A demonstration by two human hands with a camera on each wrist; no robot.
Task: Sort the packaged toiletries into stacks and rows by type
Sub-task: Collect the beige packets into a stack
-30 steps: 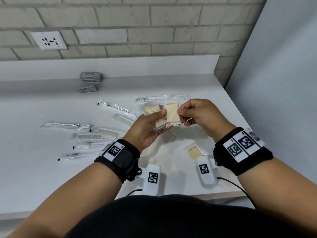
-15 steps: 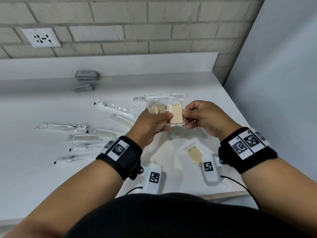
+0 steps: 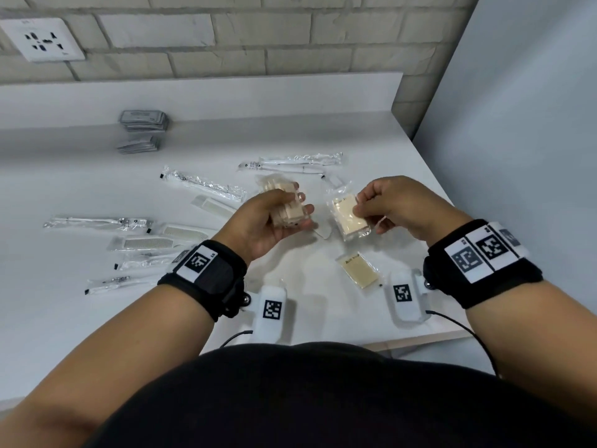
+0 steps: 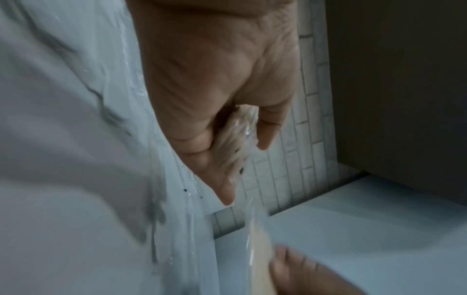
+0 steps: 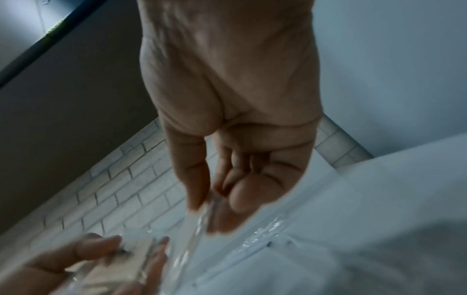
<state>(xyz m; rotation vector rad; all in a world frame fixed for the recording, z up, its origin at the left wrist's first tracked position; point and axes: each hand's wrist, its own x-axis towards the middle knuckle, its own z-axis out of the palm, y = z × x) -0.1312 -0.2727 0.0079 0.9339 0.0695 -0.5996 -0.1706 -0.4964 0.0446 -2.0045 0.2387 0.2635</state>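
My left hand [image 3: 274,218] grips a small stack of cream soap packets [image 3: 286,208] above the white table; the same stack [image 4: 237,143] shows edge-on between thumb and fingers in the left wrist view. My right hand [image 3: 381,205] pinches a single soap packet [image 3: 347,218] by its clear wrapper, a little to the right of the stack and apart from it. In the right wrist view the wrapper [image 5: 202,223] hangs from the pinched fingertips. One more soap packet [image 3: 358,270] lies flat on the table [image 3: 48,318] below the right hand.
Wrapped toothbrushes [image 3: 202,185] and combs [image 3: 148,243] lie scattered on the left half of the table. Two stacks of grey sachets [image 3: 143,119] sit at the back by the raised ledge. A grey wall panel [image 3: 517,156] bounds the right side.
The two hands were together at the soap stack; now they have drawn apart, with the right hand carrying one packet off to the right and lower.
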